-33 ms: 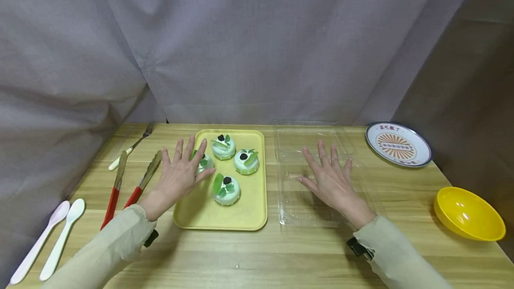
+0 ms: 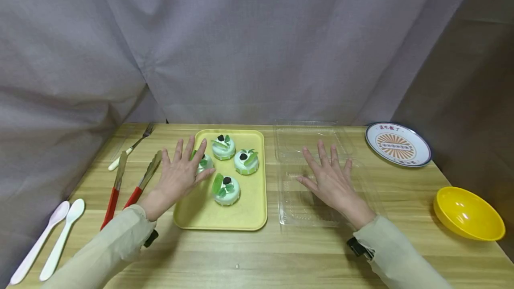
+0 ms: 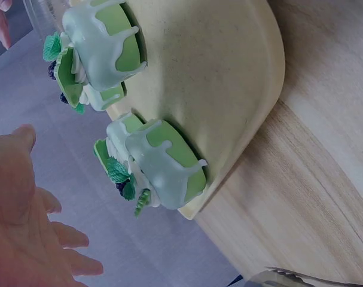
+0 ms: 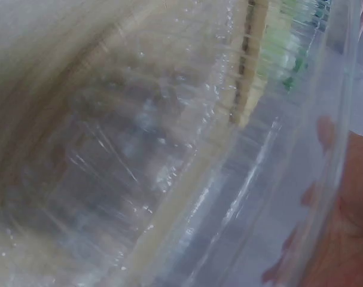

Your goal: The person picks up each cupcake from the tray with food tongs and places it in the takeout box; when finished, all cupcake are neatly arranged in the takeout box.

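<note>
With fingers spread, my left hand hovers over the left edge of a yellow tray, partly hiding one of several small green-iced cakes. The nearest cake, topped with a dark berry and green leaves, sits right of my thumb; others include a back cake and a right one. In the left wrist view my palm holds nothing, beside the iced cakes. My right hand, also spread and holding nothing, is above a clear plastic box with its lid folded back.
At left lie a fork, red-handled tongs, a pink spoon and a white spoon. A patterned plate stands at the back right, with a yellow bowl nearer. Grey curtain hangs behind the table.
</note>
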Tool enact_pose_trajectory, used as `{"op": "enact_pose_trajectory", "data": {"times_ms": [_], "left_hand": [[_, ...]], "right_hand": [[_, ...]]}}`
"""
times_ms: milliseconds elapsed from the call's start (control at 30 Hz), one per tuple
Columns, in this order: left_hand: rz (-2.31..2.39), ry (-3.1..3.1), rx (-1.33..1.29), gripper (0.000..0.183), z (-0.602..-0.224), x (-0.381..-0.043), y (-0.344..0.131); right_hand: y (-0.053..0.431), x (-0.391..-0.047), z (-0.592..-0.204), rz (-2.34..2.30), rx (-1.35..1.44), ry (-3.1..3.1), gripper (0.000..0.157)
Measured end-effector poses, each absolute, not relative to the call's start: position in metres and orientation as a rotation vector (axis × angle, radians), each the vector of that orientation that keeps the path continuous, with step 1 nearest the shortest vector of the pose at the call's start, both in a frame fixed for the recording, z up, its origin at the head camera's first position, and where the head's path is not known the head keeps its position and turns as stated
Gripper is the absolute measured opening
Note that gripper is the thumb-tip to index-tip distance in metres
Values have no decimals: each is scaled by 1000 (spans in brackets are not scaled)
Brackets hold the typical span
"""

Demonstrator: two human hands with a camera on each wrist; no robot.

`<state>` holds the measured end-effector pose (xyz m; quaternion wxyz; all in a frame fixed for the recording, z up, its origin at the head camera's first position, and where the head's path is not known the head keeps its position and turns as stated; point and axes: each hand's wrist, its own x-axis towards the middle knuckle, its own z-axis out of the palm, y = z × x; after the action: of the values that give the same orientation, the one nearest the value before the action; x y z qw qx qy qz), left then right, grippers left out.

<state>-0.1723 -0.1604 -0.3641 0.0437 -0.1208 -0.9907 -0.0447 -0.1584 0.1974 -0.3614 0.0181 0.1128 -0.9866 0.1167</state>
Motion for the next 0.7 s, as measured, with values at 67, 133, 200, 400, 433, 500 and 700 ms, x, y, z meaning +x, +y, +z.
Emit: {"op": "enact_pose_trajectory", "data": {"times_ms": [67, 133, 200, 400, 433, 500, 700], "left_hand": [[-137, -3029, -368, 79, -364, -172, -160], [-143, -3029, -366, 80, -363, -172, -160], [-164, -3028, -364, 80, -363, -171, -161], [-337, -3030, -320, 79, -362, -166, -178], [-397, -3026, -302, 78, -361, -164, -183], [-542, -2993, -266, 78, -361, -160, -197], [-860, -2897, -57, 88, -371, -140, -253]], "right_hand": [[198, -158, -361, 366, 350, -3063, 76], [199, -158, -361, 377, 345, -3061, 76], [200, -157, -361, 386, 344, -3057, 76], [215, -160, -358, 470, 386, -3004, 72], [221, -160, -357, 513, 390, -2987, 71], [238, -161, -356, 639, 394, -2932, 67], [303, -161, -366, 946, 307, -2765, 50]]}}
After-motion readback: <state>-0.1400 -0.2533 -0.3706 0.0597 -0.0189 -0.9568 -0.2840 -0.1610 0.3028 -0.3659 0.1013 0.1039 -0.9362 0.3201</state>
